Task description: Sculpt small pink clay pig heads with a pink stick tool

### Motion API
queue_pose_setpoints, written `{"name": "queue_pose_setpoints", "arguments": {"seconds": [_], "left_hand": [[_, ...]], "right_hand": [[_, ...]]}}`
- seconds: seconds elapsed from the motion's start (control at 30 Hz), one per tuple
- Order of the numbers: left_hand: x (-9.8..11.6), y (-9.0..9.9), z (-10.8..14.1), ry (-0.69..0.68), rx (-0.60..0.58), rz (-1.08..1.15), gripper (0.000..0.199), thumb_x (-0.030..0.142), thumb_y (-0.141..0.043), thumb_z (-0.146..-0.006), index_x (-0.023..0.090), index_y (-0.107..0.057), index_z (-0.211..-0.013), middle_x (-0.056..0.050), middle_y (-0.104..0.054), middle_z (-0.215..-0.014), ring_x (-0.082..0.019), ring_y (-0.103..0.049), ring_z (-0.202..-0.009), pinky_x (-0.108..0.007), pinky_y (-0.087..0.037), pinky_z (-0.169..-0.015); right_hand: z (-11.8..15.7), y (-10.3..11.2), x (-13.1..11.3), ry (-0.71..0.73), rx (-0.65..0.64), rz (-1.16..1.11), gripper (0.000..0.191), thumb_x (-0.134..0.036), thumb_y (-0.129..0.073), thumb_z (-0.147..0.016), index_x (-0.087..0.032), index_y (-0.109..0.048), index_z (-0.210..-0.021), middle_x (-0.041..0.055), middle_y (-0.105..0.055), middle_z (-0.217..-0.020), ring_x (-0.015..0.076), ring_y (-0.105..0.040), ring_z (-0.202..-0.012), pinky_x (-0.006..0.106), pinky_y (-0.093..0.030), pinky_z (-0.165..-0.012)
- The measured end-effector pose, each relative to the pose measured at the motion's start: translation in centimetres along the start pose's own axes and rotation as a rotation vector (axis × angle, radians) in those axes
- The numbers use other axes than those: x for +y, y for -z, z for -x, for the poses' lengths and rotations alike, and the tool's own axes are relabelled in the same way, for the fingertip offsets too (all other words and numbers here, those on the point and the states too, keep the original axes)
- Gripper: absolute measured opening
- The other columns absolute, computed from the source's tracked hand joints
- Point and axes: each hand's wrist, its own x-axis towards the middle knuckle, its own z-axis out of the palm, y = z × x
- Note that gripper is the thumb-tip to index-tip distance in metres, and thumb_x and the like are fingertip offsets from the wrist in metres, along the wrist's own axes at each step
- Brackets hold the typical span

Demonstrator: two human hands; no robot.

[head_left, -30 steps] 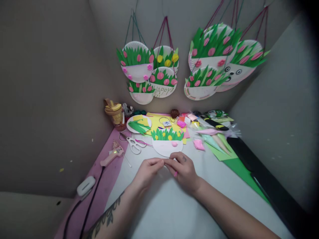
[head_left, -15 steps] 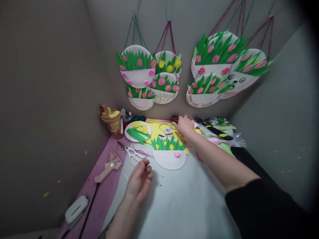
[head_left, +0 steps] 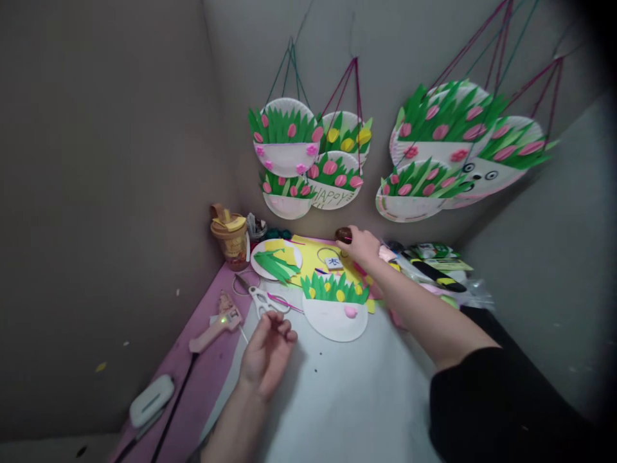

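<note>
The brown round thing (head_left: 343, 235) is sitting at the back of the surface (head_left: 347, 399), by the yellow paper (head_left: 311, 254), and the right hand (head_left: 364, 246) is reaching to it, its fingers touching it, though whether its grip is closing firmly cannot be told. Nearer, the white plate with paper grass and yellow flowers (head_left: 335, 320) is lying flat, while the left hand (head_left: 272, 350) is hovering palm up beside the scissors (head_left: 263, 301), its fingers curling loosely, apart from the thumb.

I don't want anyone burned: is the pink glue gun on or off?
On, it seems: a small greenish light glows on the pink glue gun. Whether its nozzle is hot, I cannot tell.
</note>
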Motion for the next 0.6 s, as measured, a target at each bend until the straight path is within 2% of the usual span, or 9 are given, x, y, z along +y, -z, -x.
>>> {"name": "queue_pose_setpoints", "arguments": {"seconds": [0.07,0.17,0.2,0.23,0.3,0.37,0.43,0.5,0.6], "left_hand": [[0.4,-0.6,0.5,-0.035,-0.074,0.03,0.025,0.025,-0.088,-0.057,0.019,-0.067,-0.069,0.004,-0.054,-0.072,-0.007,-0.05,-0.064,-0.025,-0.046,-0.064],[1.2,-2.1,2.3,-0.088,-0.214,0.084,0.023,0.027,-0.088,-0.056,0.024,-0.068,-0.066,0.006,-0.054,-0.068,-0.007,-0.048,-0.061,-0.025,-0.046,-0.064],[1.5,-2.8,3.1,-0.122,-0.264,0.099,0.023,0.027,-0.089,-0.054,0.026,-0.068,-0.064,0.007,-0.054,-0.066,-0.006,-0.047,-0.059,-0.024,-0.044,-0.061],[1.9,-3.4,4.1,-0.175,-0.314,0.107,0.023,0.029,-0.089,-0.053,0.029,-0.068,-0.061,0.007,-0.053,-0.062,-0.006,-0.044,-0.055,-0.023,-0.042,-0.057],[2.6,-4.6,6.2,-0.32,-0.391,0.081,0.02,0.034,-0.088,-0.055,0.035,-0.068,-0.057,0.009,-0.052,-0.056,-0.005,-0.034,-0.047,-0.021,-0.036,-0.052],[3.4,-5.3,8.2,-0.493,-0.495,0.029,0.016,0.038,-0.085,-0.059,0.042,-0.069,-0.059,0.01,-0.048,-0.049,-0.005,-0.026,-0.043,-0.021,-0.031,-0.048],[4.2,-5.5,9.7,-0.609,-0.621,-0.019,0.012,0.042,-0.081,-0.065,0.044,-0.07,-0.062,0.011,-0.044,-0.044,-0.005,-0.021,-0.041,-0.022,-0.027,-0.046],[4.7,-5.3,10.8,-0.667,-0.709,-0.059,0.01,0.044,-0.077,-0.07,0.043,-0.07,-0.063,0.01,-0.039,-0.04,-0.006,-0.017,-0.041,-0.024,-0.025,-0.046],[5.2,-4.6,11.5,-0.688,-0.703,-0.103,0.01,0.047,-0.075,-0.071,0.043,-0.071,-0.063,0.008,-0.029,-0.036,-0.007,-0.014,-0.043,-0.025,-0.024,-0.048]], "right_hand": [[2.5,2.6,-0.1,0.083,0.088,-0.045,0.055,-0.051,-0.053,-0.085,-0.023,-0.045,-0.131,0.0122,-0.063,-0.114,0.0278,-0.055,-0.11,0.034,-0.042,-0.086],[7.5,8.4,-1.0,0.359,0.418,-0.37,0.055,-0.048,-0.059,-0.082,-0.018,-0.049,-0.127,0.0137,-0.061,-0.119,0.0305,-0.056,-0.109,0.04,-0.043,-0.092],[9.4,10.5,-1.6,0.433,0.461,-0.491,0.055,-0.049,-0.058,-0.082,-0.02,-0.048,-0.127,0.0116,-0.06,-0.12,0.0302,-0.057,-0.108,0.041,-0.044,-0.091],[11.2,12.3,-2.3,0.502,0.446,-0.6,0.054,-0.049,-0.058,-0.082,-0.022,-0.048,-0.127,0.009,-0.061,-0.118,0.029,-0.059,-0.105,0.041,-0.046,-0.088],[14.7,14.7,-4.0,0.633,0.253,-0.768,0.049,-0.045,-0.061,-0.08,-0.025,-0.051,-0.123,0.0046,-0.063,-0.111,0.0247,-0.064,-0.097,0.037,-0.049,-0.081],[17.7,15.0,-6.0,0.747,-0.024,-0.86,0.043,-0.037,-0.068,-0.075,-0.025,-0.057,-0.115,0.0025,-0.067,-0.101,0.0201,-0.066,-0.086,0.031,-0.051,-0.074],[20.1,13.5,-7.8,0.772,-0.238,-0.879,0.038,-0.03,-0.07,-0.071,-0.025,-0.06,-0.108,-0.0002,-0.068,-0.091,0.0164,-0.064,-0.076,0.027,-0.05,-0.068],[21.9,11.7,-9.2,0.787,-0.346,-0.91,0.035,-0.027,-0.07,-0.069,-0.026,-0.062,-0.103,-0.0017,-0.068,-0.086,0.0145,-0.062,-0.073,0.026,-0.049,-0.067],[23.8,10.1,-10.5,0.762,-0.499,-0.978,0.036,-0.028,-0.07,-0.068,-0.025,-0.062,-0.103,-0.0021,-0.066,-0.083,0.0131,-0.059,-0.071,0.024,-0.046,-0.064]]}}
